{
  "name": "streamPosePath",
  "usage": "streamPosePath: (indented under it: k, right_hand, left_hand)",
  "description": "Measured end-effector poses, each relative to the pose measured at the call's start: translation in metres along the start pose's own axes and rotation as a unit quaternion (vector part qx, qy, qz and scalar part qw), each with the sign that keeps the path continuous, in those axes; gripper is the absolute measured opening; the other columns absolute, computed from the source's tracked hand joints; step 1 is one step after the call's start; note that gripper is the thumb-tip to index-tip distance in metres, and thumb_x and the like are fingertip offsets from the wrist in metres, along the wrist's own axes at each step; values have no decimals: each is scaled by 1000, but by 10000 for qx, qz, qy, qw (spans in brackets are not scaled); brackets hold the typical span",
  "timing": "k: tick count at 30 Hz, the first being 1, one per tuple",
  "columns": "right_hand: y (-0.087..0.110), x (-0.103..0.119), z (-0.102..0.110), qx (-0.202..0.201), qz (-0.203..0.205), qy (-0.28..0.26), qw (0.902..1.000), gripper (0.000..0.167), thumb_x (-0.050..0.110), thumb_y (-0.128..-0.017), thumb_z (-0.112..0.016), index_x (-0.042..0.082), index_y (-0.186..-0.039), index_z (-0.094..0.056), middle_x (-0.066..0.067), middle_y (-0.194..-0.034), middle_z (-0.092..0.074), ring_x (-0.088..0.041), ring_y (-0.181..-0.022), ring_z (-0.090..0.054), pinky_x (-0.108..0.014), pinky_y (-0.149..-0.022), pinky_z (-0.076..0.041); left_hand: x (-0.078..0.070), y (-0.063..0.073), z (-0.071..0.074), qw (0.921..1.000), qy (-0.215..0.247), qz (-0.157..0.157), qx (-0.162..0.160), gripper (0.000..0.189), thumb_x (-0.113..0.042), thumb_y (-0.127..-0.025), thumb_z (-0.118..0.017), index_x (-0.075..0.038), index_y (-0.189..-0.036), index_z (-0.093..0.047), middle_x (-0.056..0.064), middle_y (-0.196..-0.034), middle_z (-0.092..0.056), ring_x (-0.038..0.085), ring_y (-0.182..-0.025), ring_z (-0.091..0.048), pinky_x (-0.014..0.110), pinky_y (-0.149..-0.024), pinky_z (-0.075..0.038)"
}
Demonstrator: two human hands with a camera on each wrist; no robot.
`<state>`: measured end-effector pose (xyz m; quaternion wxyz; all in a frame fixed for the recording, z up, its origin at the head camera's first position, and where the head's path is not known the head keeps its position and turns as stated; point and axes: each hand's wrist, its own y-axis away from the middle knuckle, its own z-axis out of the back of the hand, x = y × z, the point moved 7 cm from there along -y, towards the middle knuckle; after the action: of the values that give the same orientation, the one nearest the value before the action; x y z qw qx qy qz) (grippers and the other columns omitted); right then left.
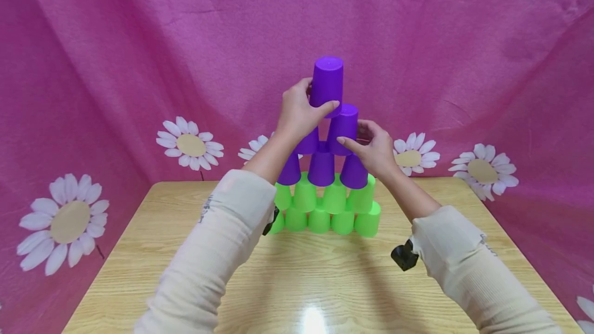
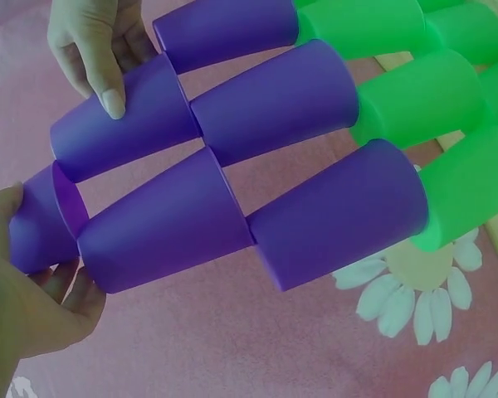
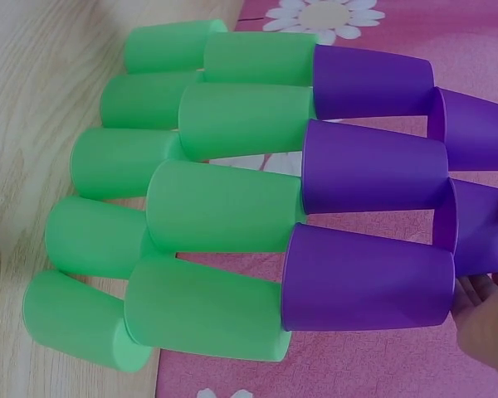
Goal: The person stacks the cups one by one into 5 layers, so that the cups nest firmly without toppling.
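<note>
Upside-down plastic cups stand in a pyramid, with purple rows above green ones. At the peak, my left hand (image 1: 299, 110) grips the top purple cup (image 1: 327, 84), thumb in front and fingers behind. Its rim is at the bases of the two purple cups below; whether it rests fully on both I cannot tell. One row down, my right hand (image 1: 377, 147) holds the right-hand purple cup (image 1: 343, 130) between thumb and fingers. In the left wrist view the left cup (image 2: 162, 220) of that row stands free of both hands.
Three purple cups (image 1: 321, 168) form the row beneath, above two rows of green cups (image 1: 319, 220). They stand on a wooden table (image 1: 297, 277). A pink cloth (image 1: 232, 40) with daisies hangs behind and at the sides. A black device (image 1: 405, 255) sits at the right wrist.
</note>
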<state>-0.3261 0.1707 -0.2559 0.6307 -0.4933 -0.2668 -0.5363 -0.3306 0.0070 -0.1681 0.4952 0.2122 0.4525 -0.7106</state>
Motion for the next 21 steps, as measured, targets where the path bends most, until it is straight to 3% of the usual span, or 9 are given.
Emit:
streamPosePath:
  k: [10,21]
  right_hand:
    - [1,1,0,27,-39,88,9999,54,16,-82,-70,-3,-128,-48,-23,-121,-59,-34,-112,-58,-39,-98,-48]
    - [0,0,1,31,-46,30,10000,54,17,-82,-70,-3,-128,-48,-23,-121,-59,-33,-112,-57,-39,-99,-47]
  left_hand:
    - [4,-2,-2,9995,-288,123,-93,59,-33,-82,-70,-7,-131,-49,9,-117,-65,21,-102,-64,32,-89,-51]
    - [-1,-6,-3,9978,-655,-105,-36,56,-33,-83,-69,-8,-130,-51,9,-114,-66,21,-102,-63,33,-89,-50]
